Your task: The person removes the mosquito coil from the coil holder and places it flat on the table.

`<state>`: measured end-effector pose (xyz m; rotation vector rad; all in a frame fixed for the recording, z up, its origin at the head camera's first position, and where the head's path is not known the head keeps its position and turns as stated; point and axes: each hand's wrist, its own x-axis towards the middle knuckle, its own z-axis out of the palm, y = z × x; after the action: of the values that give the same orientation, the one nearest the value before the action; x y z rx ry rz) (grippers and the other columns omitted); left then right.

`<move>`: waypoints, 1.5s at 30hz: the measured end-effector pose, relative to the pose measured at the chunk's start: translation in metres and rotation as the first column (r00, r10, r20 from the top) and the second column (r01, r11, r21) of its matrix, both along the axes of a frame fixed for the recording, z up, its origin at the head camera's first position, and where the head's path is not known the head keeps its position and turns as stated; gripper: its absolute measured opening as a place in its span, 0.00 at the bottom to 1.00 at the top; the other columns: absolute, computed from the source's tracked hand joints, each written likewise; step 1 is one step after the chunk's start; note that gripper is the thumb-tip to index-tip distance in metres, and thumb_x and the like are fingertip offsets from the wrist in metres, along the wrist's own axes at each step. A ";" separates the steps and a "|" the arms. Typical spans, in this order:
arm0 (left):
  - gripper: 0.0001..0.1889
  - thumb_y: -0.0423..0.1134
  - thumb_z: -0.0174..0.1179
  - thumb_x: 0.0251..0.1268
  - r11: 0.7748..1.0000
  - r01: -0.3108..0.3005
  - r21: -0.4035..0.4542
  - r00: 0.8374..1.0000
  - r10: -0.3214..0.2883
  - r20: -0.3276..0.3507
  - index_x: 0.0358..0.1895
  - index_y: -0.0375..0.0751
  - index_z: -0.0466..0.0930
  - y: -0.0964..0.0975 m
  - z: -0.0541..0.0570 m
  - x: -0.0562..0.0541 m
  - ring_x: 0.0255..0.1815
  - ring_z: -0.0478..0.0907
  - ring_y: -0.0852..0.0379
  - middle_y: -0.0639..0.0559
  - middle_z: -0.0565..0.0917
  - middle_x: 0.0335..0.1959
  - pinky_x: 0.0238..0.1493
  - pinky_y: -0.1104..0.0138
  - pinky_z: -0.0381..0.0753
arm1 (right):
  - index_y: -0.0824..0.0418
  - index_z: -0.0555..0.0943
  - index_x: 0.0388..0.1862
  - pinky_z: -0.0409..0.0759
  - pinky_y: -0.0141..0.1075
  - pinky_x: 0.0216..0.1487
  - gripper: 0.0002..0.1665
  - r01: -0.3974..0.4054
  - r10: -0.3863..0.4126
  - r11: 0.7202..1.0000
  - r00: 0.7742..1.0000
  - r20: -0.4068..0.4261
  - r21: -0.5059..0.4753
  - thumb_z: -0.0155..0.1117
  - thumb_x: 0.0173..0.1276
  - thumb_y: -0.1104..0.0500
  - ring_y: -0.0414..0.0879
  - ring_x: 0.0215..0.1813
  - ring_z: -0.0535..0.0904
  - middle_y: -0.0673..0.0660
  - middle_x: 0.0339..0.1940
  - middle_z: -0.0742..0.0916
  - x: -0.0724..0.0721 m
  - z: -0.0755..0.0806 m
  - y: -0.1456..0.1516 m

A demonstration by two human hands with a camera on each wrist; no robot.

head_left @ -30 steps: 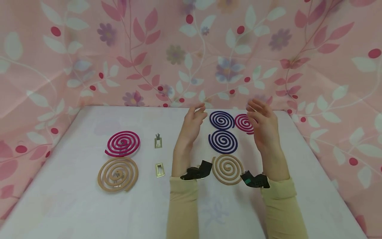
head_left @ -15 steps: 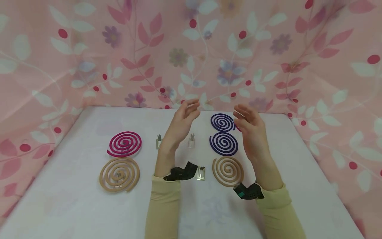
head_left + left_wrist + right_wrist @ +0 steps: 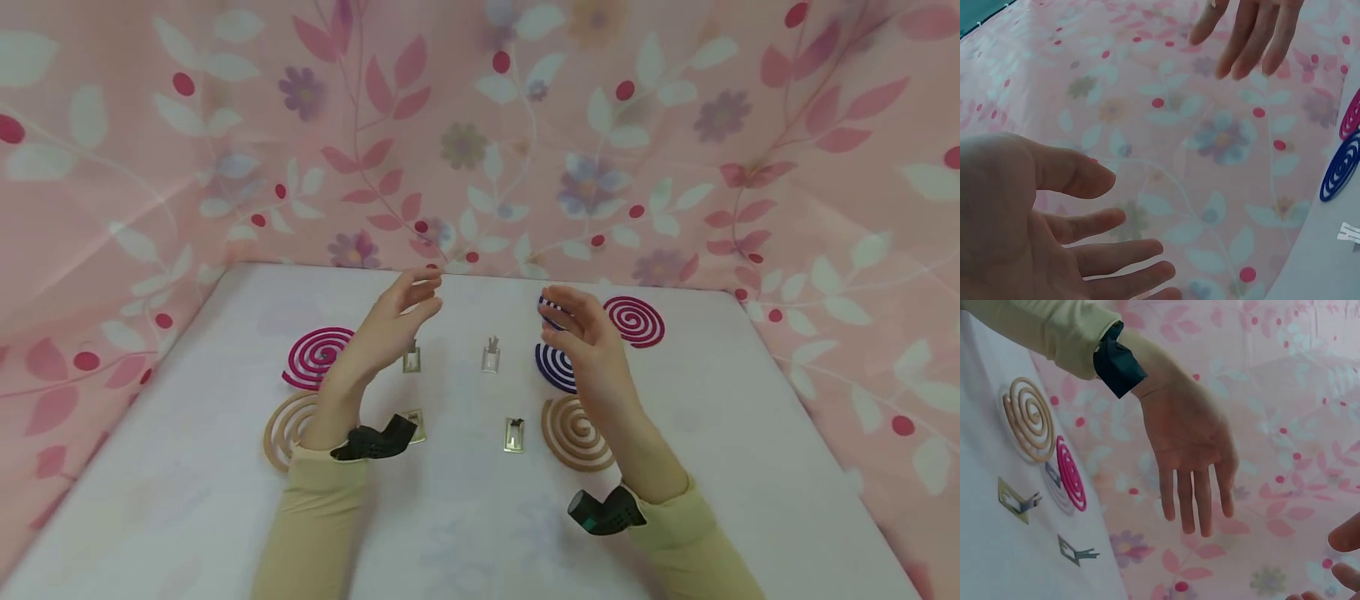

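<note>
- A flowered cloth [image 3: 450,50] hangs behind your table and down both sides.
- Your white table [image 3: 465,542] carries coils at left and right, with metal stands in between.
- Your left sleeve [image 3: 311,529] and right sleeve [image 3: 693,542] reach in from the near edge.
- Your left hand [image 3: 386,329] is raised in the air, holding nothing, its fingers parted and gently bent and its thumb spread wide of them.
- Your right hand [image 3: 588,346] is raised as well, nothing in it, its fingers loosely bent and pointing in towards your left hand.
- On your right, the right tan coil [image 3: 578,429] lies closest to you; the near blue coil [image 3: 553,367] and far blue coil [image 3: 552,315] follow, partly hidden by your right hand, which is the nearer one to them; the right pink coil [image 3: 633,322] is just beyond its outer side. All are round, so none offers you a long axis.
- On your left, the left tan coil [image 3: 1034,415] and left pink coil [image 3: 317,358] seem propped up, closer to your left hand.
- A black left camera [image 3: 375,439] and right camera [image 3: 609,511] sit at your wrists.
- Smallest are the far-left stand [image 3: 412,360], near-left stand [image 3: 417,427], far-right stand [image 3: 491,358] and near-right stand [image 3: 513,434], oblong, long sides running roughly away from you. The relation I judge decisive: the far-left stand appears just below your left thumb, so your left hand is nearer; you cannot tell the height between.
</note>
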<state>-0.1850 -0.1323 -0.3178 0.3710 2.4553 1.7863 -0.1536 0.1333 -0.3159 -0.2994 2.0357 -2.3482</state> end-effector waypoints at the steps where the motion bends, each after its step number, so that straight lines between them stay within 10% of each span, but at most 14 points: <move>1: 0.25 0.42 0.51 0.78 1.000 0.000 0.002 1.000 0.000 0.003 0.73 0.41 0.61 -0.007 -0.002 0.001 0.77 0.61 0.47 0.43 0.66 0.75 0.76 0.45 0.59 | 0.65 0.65 0.71 0.71 0.37 0.72 0.28 -0.014 0.014 1.000 1.000 -0.001 0.004 0.49 0.73 0.73 0.54 0.73 0.68 0.55 0.69 0.74 0.001 -0.001 -0.002; 6: 0.23 0.37 0.50 0.78 1.000 -0.019 -0.010 1.000 0.019 -0.024 0.71 0.36 0.63 -0.044 -0.012 0.008 0.74 0.65 0.42 0.38 0.69 0.73 0.76 0.49 0.60 | 0.64 0.64 0.72 0.72 0.33 0.70 0.28 -0.063 0.063 0.998 0.998 0.005 0.031 0.51 0.74 0.72 0.54 0.73 0.68 0.55 0.70 0.74 0.006 -0.007 -0.011; 13: 0.22 0.37 0.52 0.78 0.998 -0.056 0.022 0.994 0.058 -0.087 0.70 0.36 0.66 -0.103 -0.039 0.027 0.67 0.75 0.56 0.44 0.76 0.68 0.62 0.80 0.72 | 0.62 0.66 0.71 0.72 0.33 0.69 0.28 -0.112 0.111 0.993 0.994 0.016 0.049 0.55 0.73 0.68 0.54 0.73 0.69 0.55 0.70 0.74 0.012 -0.014 -0.024; 20: 0.20 0.27 0.43 0.78 0.917 0.048 0.395 0.993 -0.001 -0.117 0.69 0.26 0.63 -0.160 -0.072 0.050 0.62 0.80 0.52 0.40 0.78 0.65 0.64 0.66 0.77 | 0.63 0.70 0.68 0.76 0.38 0.67 0.27 -0.160 0.157 0.986 0.986 0.052 0.051 0.56 0.71 0.69 0.53 0.70 0.73 0.58 0.68 0.76 0.013 -0.025 -0.056; 28: 0.22 0.22 0.34 0.78 0.879 0.089 0.468 0.990 -0.026 -0.140 0.71 0.21 0.57 -0.202 -0.105 0.061 0.64 0.78 0.45 0.36 0.76 0.66 0.66 0.61 0.76 | 0.65 0.72 0.65 0.78 0.40 0.65 0.24 -0.186 0.186 0.983 0.981 0.053 -0.009 0.56 0.70 0.70 0.55 0.65 0.78 0.64 0.64 0.79 0.003 -0.031 -0.106; 37: 0.20 0.21 0.33 0.77 0.861 0.140 0.488 0.990 -0.115 -0.082 0.68 0.16 0.55 -0.226 -0.118 0.068 0.64 0.79 0.47 0.36 0.77 0.65 0.64 0.62 0.77 | 0.67 0.76 0.60 0.79 0.37 0.62 0.19 -0.189 0.199 0.978 0.970 0.140 -0.086 0.58 0.70 0.69 0.53 0.59 0.81 0.65 0.59 0.82 0.001 -0.052 -0.154; 45: 0.21 0.24 0.36 0.78 0.929 0.168 0.329 0.976 -0.204 0.076 0.69 0.19 0.60 -0.241 -0.121 0.072 0.63 0.80 0.54 0.45 0.79 0.65 0.61 0.65 0.80 | 0.68 0.76 0.60 0.80 0.36 0.62 0.21 -0.246 0.248 0.968 0.944 0.217 -0.037 0.58 0.68 0.69 0.56 0.63 0.79 0.66 0.60 0.81 0.010 -0.071 -0.167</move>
<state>-0.1131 -0.3732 -0.4393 0.4961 1.9807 2.0611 -0.1435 -0.0340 -0.3869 -0.2642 1.7732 -2.1361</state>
